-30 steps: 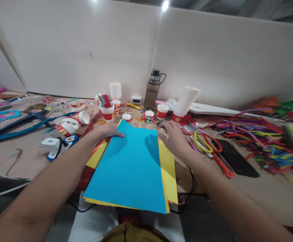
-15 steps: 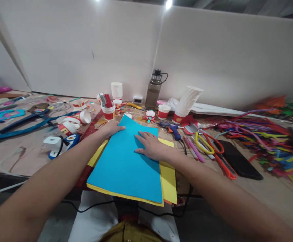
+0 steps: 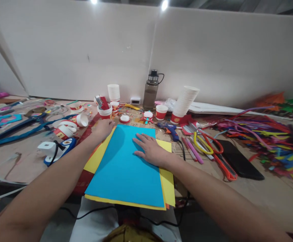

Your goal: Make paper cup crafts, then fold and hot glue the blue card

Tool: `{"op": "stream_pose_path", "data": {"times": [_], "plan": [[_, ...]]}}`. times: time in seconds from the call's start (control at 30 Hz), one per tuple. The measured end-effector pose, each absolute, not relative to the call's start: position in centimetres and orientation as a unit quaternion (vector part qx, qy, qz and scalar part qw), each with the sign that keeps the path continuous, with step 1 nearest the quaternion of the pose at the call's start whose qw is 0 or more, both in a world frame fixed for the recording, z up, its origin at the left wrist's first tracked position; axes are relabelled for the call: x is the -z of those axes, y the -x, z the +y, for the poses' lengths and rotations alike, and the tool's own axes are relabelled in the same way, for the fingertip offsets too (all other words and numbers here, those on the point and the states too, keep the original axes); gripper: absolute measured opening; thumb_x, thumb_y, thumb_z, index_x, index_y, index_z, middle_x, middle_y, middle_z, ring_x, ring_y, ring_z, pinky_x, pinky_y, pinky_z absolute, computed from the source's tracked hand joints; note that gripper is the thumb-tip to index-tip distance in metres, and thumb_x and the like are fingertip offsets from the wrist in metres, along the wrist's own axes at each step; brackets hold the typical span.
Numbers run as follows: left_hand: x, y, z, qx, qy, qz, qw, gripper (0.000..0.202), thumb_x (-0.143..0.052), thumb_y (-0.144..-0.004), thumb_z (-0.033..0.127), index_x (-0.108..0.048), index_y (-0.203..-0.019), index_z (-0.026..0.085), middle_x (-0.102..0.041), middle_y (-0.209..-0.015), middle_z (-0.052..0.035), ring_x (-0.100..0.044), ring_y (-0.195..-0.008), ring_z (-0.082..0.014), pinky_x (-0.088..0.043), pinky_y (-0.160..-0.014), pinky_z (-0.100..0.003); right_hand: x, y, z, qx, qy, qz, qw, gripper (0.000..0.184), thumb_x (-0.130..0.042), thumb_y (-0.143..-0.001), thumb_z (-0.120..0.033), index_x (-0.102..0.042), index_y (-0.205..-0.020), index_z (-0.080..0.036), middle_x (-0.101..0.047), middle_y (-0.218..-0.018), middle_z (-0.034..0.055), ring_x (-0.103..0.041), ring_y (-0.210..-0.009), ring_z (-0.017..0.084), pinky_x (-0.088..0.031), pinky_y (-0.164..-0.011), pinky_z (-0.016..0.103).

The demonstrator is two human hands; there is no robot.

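Note:
A blue paper sheet (image 3: 126, 168) lies on top of a stack of yellow sheets (image 3: 168, 178) at the table's front edge, overhanging it. My right hand (image 3: 150, 151) rests flat on the blue sheet's right side, fingers spread. My left hand (image 3: 103, 128) holds the stack's far left corner, fingers curled over the yellow sheets there. A strip of red paper (image 3: 82, 179) shows under the stack's left side.
Behind the stack stand a dark water bottle (image 3: 150, 90), red-and-white paper cups (image 3: 161, 112), a leaning cup stack (image 3: 185, 102) and a pen cup (image 3: 105, 111). To the right lie a blue glue gun (image 3: 170, 129), scissors (image 3: 207, 143), a black phone (image 3: 238, 161) and pipe cleaners (image 3: 267, 137).
My right hand came from the stack's far right corner onto the blue sheet and now lies flat there. The stack turned a little, and my left hand shifted to its far left corner.

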State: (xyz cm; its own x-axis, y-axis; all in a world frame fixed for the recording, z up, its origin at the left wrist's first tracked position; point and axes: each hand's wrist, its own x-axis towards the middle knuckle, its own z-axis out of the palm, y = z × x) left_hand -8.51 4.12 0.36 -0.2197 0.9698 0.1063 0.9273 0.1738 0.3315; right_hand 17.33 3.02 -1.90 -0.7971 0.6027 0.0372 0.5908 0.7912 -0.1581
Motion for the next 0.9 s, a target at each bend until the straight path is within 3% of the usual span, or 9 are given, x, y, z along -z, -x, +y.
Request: {"op": "stream_pose_path", "data": {"times": [0.1, 0.27, 0.5, 0.63, 0.9], "plan": [[-0.6, 9.1, 4.1, -0.155, -0.612, 0.772, 0.071, 0.025, -0.046, -0.081, 0.028, -0.067, -0.081, 0.016, -0.07, -0.087, -0.0103, -0.062, -0.075, -0.0183, -0.041, -0.061, -0.023, 1.9, -17.3, 3.1, -0.068, 0.315, -0.946, 0.043, 0.069, -0.027, -0.087, -0.064, -0.032, -0.142, -0.023, -0.023, -0.151, 0.0092, -0.02, -0.136, 0.033, -0.022, -0.107, 0.052], [-1.1, 9.8, 4.0, -0.126, -0.613, 0.769, 0.128, 0.024, -0.047, -0.079, 0.025, -0.067, -0.072, 0.014, -0.068, -0.071, -0.0084, -0.059, -0.057, -0.0146, -0.039, -0.052, -0.022, 1.7, -17.2, 3.1, -0.069, 0.321, -0.944, 0.035, 0.068, -0.03, -0.087, -0.063, -0.032, -0.142, -0.023, -0.023, -0.151, 0.01, -0.021, -0.136, 0.032, -0.023, -0.107, 0.05], [-1.2, 9.8, 4.1, -0.119, -0.625, 0.751, 0.176, 0.026, -0.056, -0.073, 0.037, -0.066, -0.069, 0.013, -0.06, -0.054, -0.0038, -0.051, -0.045, -0.013, -0.034, -0.045, -0.023, 1.6, -17.0, 2.9, -0.062, 0.322, -0.944, 0.031, 0.067, -0.031, -0.087, -0.062, -0.034, -0.141, -0.023, -0.023, -0.151, 0.0102, -0.021, -0.136, 0.033, -0.023, -0.107, 0.051], [-1.2, 9.8, 4.3, -0.114, -0.619, 0.752, 0.194, 0.024, -0.064, -0.067, 0.034, -0.068, -0.079, 0.013, -0.06, -0.056, -0.0022, -0.051, -0.049, -0.0129, -0.034, -0.047, -0.023, 1.5, -17.0, 2.9, -0.067, 0.325, -0.943, 0.024, 0.067, -0.031, -0.087, -0.061, -0.032, -0.142, -0.023, -0.023, -0.151, 0.0102, -0.02, -0.137, 0.033, -0.022, -0.107, 0.051], [-2.2, 9.0, 3.6, -0.054, -0.622, 0.763, 0.168, 0.026, -0.064, -0.066, 0.04, -0.063, -0.069, 0.014, -0.058, -0.053, -0.0042, -0.052, -0.046, -0.0151, -0.032, -0.045, -0.025, 1.8, -17.1, 3.1, -0.067, 0.318, -0.945, 0.03, 0.067, -0.032, -0.087, -0.061, -0.033, -0.142, -0.022, -0.023, -0.151, 0.0108, -0.02, -0.136, 0.033, -0.023, -0.107, 0.051]]}}
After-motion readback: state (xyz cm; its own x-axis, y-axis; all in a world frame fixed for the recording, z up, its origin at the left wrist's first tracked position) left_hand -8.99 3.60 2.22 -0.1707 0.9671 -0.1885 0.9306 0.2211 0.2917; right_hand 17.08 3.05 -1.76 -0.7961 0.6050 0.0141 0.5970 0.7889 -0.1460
